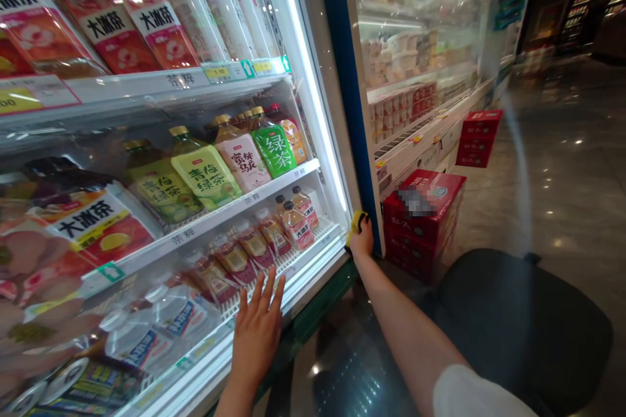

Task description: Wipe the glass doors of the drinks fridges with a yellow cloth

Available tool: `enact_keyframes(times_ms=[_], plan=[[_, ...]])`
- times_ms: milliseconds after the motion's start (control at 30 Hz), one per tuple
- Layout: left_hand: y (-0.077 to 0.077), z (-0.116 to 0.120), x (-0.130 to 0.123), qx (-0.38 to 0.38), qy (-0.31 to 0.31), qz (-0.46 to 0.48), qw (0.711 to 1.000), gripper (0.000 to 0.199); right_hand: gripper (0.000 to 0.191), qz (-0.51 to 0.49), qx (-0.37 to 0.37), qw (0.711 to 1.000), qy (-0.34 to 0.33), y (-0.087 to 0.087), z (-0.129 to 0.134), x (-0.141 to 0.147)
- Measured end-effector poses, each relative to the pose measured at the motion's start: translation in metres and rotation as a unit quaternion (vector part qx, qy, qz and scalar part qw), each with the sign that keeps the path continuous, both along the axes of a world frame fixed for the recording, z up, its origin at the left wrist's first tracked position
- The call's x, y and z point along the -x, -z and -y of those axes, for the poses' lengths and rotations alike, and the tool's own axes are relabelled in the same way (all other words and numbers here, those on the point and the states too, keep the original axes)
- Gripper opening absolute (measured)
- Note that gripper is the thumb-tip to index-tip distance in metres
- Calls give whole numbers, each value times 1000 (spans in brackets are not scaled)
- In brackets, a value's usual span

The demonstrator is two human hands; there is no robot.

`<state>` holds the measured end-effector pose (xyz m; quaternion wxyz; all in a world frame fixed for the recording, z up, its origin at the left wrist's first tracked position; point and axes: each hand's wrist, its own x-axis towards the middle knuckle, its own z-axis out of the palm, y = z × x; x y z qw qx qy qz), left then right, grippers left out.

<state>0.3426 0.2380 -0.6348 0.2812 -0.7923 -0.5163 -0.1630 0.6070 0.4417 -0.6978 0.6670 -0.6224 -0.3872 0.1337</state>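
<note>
Yellow pad (357, 221) was at lower right corner of cooler (328, 88), beside blue post (360, 143). Seemed light, soft, hard to damage; best gripped across its back, front face left free. Looked small, bright, marked with black; finer detail too small to read. Right hand (362, 238) held it, fingers bent around it, partly hidden. Left hand (257, 322) had fingers straight and spread near bottles (253, 245); whether touching anything, could not tell.
</note>
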Motion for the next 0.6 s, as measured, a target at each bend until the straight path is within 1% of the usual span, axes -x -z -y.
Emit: enact_keyframes(times_ms=[33,67,100,133,200,267,300,367,467,533,600], plan=[[0,0,3,3,0,-2,1000,80,65,-6,7,1000,4,10,5,1],[1,1,6,6,-3,-3,1000,80,66,-9,12,1000,7,16,8,4],[1,2,10,8,-4,-3,1000,79,67,-11,14,1000,9,18,9,8],[2,3,14,8,-5,-3,1000,79,67,-10,15,1000,10,16,8,13],[4,8,22,8,-7,-1,1000,79,67,-1,8,1000,5,8,5,24],[7,15,30,11,-7,1,1000,79,68,22,-4,1000,-10,0,6,35],[8,18,33,16,-9,6,1000,79,68,38,-5,999,-21,-1,10,39],[10,24,39,21,-15,18,1000,79,67,61,8,998,-32,3,21,45],[10,33,46,6,-26,29,999,81,65,55,45,997,-18,8,39,57],[9,37,50,-5,-30,28,999,84,64,50,42,998,-7,2,49,73],[7,41,55,-11,-30,32,999,86,63,77,-2,997,-17,-10,60,97]])
